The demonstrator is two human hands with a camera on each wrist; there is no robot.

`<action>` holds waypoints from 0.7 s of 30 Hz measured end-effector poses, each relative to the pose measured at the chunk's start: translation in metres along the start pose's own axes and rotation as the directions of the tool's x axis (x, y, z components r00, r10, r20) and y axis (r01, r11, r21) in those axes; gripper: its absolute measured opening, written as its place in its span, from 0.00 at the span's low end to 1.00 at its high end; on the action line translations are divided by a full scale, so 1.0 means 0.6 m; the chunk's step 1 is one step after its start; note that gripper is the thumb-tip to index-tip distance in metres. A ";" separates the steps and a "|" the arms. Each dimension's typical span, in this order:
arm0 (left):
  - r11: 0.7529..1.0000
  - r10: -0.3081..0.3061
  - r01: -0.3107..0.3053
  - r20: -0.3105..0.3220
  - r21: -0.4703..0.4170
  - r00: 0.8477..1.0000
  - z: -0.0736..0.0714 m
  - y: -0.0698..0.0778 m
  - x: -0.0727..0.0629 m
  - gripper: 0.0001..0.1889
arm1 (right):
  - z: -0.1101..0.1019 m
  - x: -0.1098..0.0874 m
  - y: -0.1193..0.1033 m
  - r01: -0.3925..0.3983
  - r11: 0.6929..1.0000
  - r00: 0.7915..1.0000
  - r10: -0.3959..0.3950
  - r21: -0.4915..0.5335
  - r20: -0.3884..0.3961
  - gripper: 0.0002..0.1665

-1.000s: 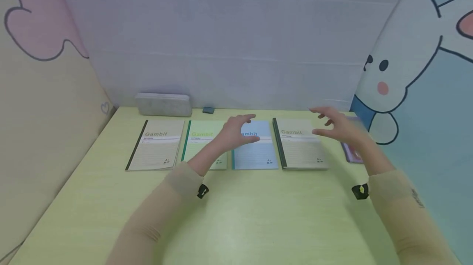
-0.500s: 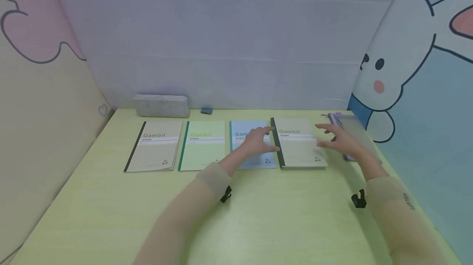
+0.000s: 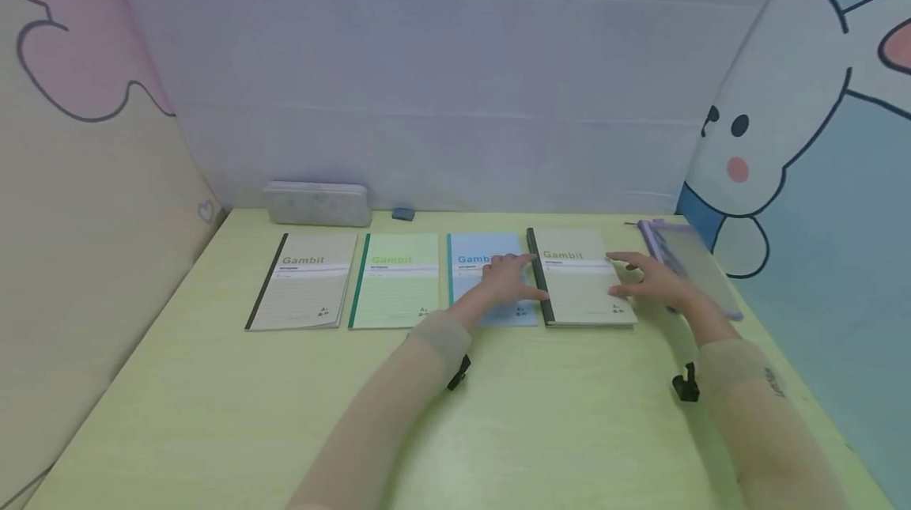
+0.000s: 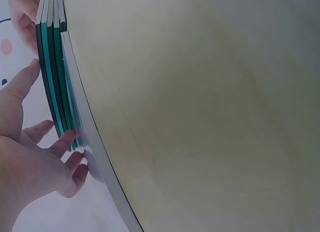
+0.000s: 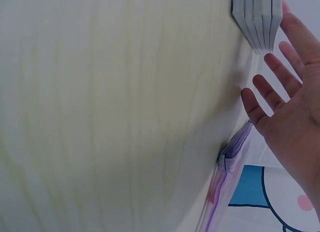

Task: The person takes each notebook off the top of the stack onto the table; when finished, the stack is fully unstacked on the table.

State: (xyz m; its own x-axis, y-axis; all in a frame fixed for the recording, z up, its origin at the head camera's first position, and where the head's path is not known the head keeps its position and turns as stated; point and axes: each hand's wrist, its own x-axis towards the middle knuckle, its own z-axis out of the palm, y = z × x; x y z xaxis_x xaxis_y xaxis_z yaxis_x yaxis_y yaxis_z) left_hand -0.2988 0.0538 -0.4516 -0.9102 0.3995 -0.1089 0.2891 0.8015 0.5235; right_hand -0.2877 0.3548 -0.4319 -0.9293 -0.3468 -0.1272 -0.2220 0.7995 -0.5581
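Right of blue notebook (image 3: 466, 277): notebook stack (image 3: 584, 296)
Spine edge (image 3: 540, 277): left hand (image 3: 505, 281), fingers spread
Opposite edge: right hand (image 3: 653, 282), fingers spread
Front room: wide table (image 3: 569, 415)
Cover (image 3: 572, 245): pale grey, dark spine, "Gambit"

Notebook stack (image 3: 582, 289), grey-topped, lying flat

We have brought our left hand (image 3: 504, 279) across to the notebook stack's (image 3: 580, 292) nine o'clock edge, our right hand (image 3: 658, 281) down to three o'clock.
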 end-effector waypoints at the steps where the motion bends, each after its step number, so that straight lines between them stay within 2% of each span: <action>1: 1.000 0.002 -0.002 0.000 0.003 1.000 0.001 0.002 0.000 0.44 | 0.001 0.001 0.001 -0.003 1.000 1.000 0.003 -0.004 -0.001 0.48; 9: 0.999 -0.038 0.038 -0.004 0.025 0.999 0.004 0.008 -0.002 0.44 | 0.003 0.007 0.005 -0.010 1.000 1.000 0.011 -0.023 0.013 0.49; 21: 0.998 0.019 -0.018 0.003 -0.060 1.000 -0.001 0.009 -0.001 0.45 | 0.001 0.002 0.002 -0.027 1.000 1.000 0.027 0.009 0.005 0.47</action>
State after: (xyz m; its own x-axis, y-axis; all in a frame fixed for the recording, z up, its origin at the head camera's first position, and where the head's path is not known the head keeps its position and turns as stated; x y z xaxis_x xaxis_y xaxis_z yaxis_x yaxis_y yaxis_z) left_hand -0.2965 0.0576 -0.4483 -0.9039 0.4155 -0.1014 0.2875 0.7658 0.5752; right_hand -0.2888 0.3549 -0.4330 -0.9333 -0.3278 -0.1465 -0.1943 0.8044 -0.5615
